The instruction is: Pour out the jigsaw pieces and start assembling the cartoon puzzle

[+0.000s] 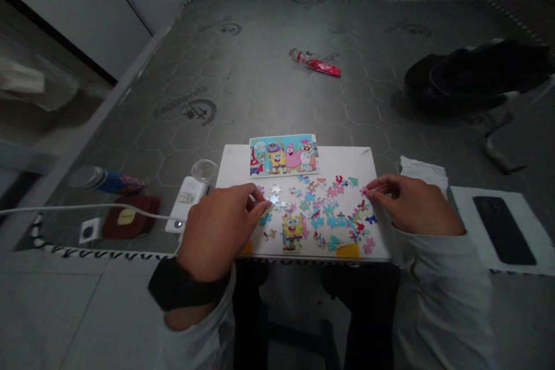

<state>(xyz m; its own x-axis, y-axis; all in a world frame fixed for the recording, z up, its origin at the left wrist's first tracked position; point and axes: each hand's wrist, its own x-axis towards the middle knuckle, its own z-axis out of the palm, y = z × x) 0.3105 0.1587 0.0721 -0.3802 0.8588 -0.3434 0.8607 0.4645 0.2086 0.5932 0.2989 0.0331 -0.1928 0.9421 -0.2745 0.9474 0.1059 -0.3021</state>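
Loose jigsaw puzzle pieces (318, 208) in blue, pink and red lie scattered over a white board (351, 159). A joined part (293, 230) showing a yellow cartoon figure rests near the board's front edge. My left hand (223, 222) is over the board's left side, thumb and index fingertips together beside some shiny pieces (277, 199); whatever they pinch is hidden. At the right edge, my right hand (418, 205) pinches a small pink puzzle piece (364, 191) between thumb and index finger. A picture card (284, 156) with the cartoon characters lies along the back of the board.
Left of the board are a white power bank (186, 202) with a cable, a clear round lid (204, 170), a brown case (130, 217) and a bottle (106, 179). To the right lie tissue (422, 170) and a phone box (503, 228). A red wrapper (318, 63) and black bag (472, 78) sit farther back.
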